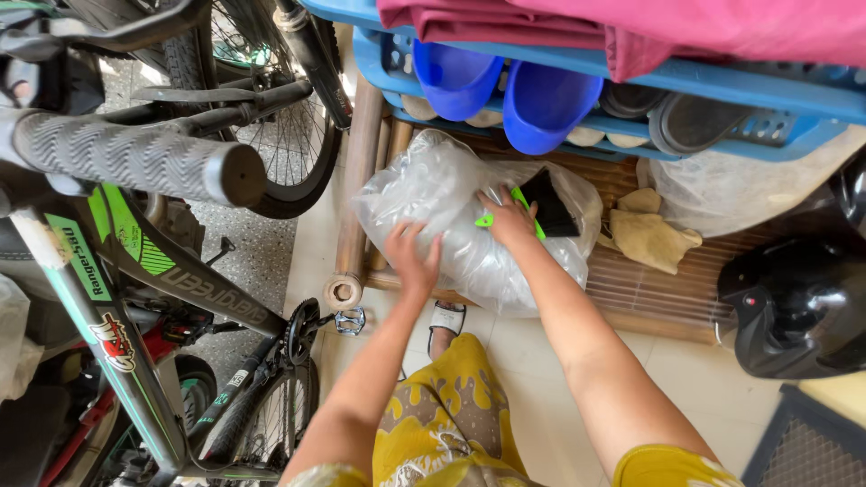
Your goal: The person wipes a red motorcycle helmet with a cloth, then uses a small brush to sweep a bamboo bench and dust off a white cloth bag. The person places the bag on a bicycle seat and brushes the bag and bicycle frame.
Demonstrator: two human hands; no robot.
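A large clear plastic bag (442,194) lies on a bamboo bench (631,289) in front of me. My left hand (410,257) presses flat on the bag's near side with fingers spread. My right hand (507,216) rests on top of the bag and grips a bright green handle (523,206) of a tool with a black, fan-shaped head (552,206) that sits at the bag's mouth. What is inside the bag is unclear.
A bicycle stands at the left, its grey handlebar grip (135,162) close to the camera and its pedal (347,320) near my leg. A blue rack (631,68) above holds blue slippers (541,104). A black helmet (794,307) sits at the right, a tan cloth (649,234) beside the bag.
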